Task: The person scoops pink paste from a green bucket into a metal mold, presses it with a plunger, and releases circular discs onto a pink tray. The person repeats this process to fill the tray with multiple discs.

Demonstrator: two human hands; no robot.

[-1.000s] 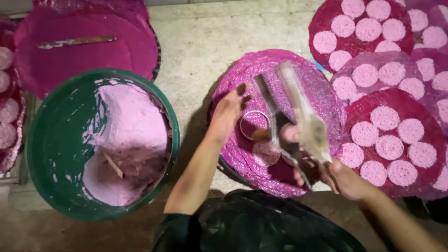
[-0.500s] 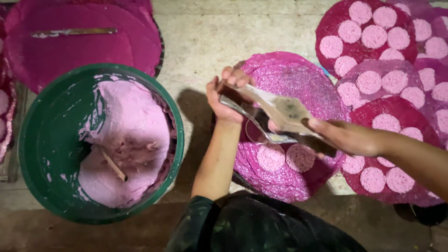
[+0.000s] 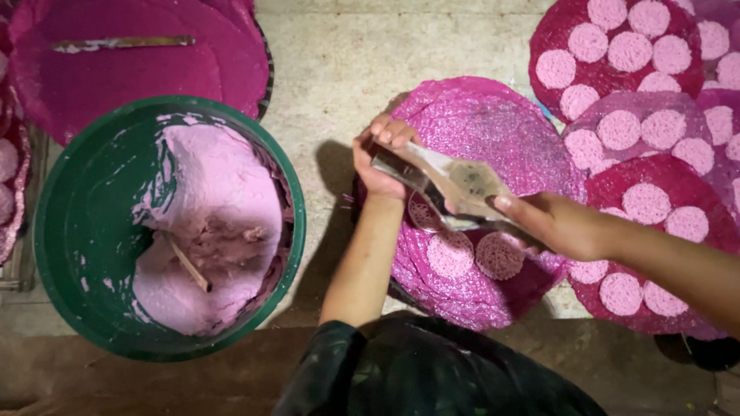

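Three pale pink discs (image 3: 449, 254) lie on the magenta mat (image 3: 493, 131), most of it bare. Left hand (image 3: 383, 158) and right hand (image 3: 559, 223) both clamp a flat metal scraper (image 3: 451, 181) above it. Beside it, a green tub (image 3: 77, 231) half full of pink paste (image 3: 216, 192); filled mats (image 3: 640, 115) at right.

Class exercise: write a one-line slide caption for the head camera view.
Both hands, left hand and right hand, hold a flat blade above a pink mesh tray, beside a green tub of pink paste.
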